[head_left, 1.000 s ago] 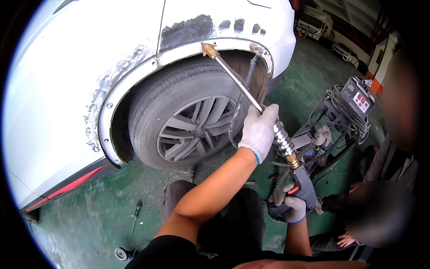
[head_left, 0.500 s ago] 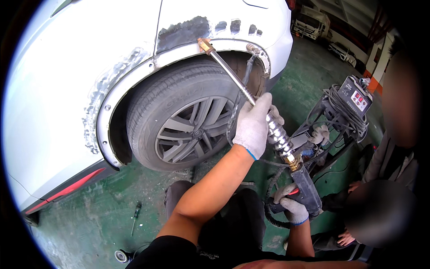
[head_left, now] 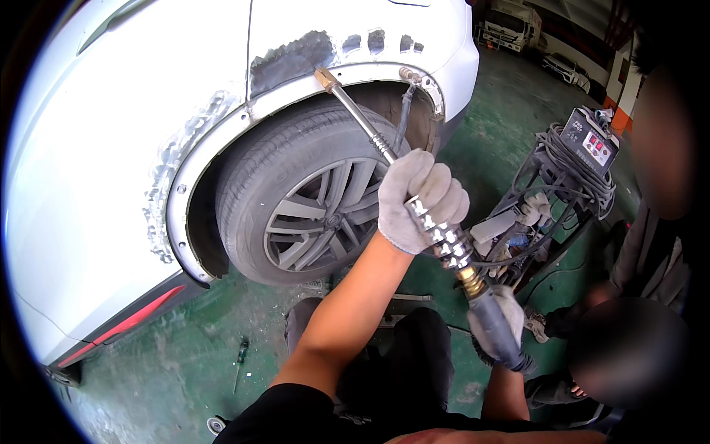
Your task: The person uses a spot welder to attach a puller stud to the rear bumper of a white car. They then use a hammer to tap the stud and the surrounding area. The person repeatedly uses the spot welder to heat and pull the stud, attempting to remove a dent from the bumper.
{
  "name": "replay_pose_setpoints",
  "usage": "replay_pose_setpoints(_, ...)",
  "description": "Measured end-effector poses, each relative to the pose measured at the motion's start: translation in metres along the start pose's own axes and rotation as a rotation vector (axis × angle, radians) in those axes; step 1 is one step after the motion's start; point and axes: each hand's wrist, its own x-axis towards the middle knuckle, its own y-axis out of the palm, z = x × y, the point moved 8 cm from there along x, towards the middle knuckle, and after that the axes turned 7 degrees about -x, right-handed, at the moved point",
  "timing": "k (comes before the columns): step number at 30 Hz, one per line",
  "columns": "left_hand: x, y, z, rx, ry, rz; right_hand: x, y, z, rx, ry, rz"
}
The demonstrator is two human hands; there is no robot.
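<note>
Against the sanded wheel arch (head_left: 296, 63), both gloved hands' fingers stay clenched on the dent puller (head_left: 436, 233), its tip hardly shifted.

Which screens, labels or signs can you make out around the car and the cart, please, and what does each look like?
Display panel: on the sloping face of the grey machine atop the wire cart, right of the wheel; small dark rectangle with red lit readouts, red and white marks beside it.
No packages or signs show clearly elsewhere.

floor (head_left: 185, 370): green concrete, worn | bkgd: parked truck (head_left: 510, 26) | light: daylight, bright
</note>
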Motion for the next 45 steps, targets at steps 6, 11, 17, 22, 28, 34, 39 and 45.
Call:
replay_pose_setpoints(6,-0.016,-0.053,-0.011,0.659,0.104,-0.664,-0.036,0.072,-0.030,1.594,0.418,0.241)
replay_pose_setpoints(11,-0.009,-0.045,-0.004,0.647,0.062,-0.604,-0.034,0.071,-0.031,1.483,0.421,0.223)
replay_pose_setpoints(17,-0.006,-0.042,-0.008,0.565,0.076,-0.585,-0.024,0.058,-0.028,1.401,0.418,0.196)
replay_pose_setpoints(22,0.007,-0.037,-0.013,0.413,0.054,-0.536,-0.029,0.047,-0.027,1.309,0.394,0.172)
replay_pose_setpoints(28,-0.005,-0.023,0.007,0.253,0.105,-0.614,-0.014,0.010,-0.020,0.807,0.410,0.237)
replay_pose_setpoints(34,0.008,-0.022,0.004,0.045,-0.035,-0.013,0.000,0.005,-0.027,-0.109,0.161,0.125)
replay_pose_setpoints(39,0.003,-0.051,-0.003,0.972,0.060,-0.620,-0.032,0.074,-0.039,1.867,0.445,0.268)
replay_pose_setpoints(45,0.017,-0.033,0.008,0.573,-0.016,-0.480,-0.014,0.047,-0.037,1.442,0.327,0.163)
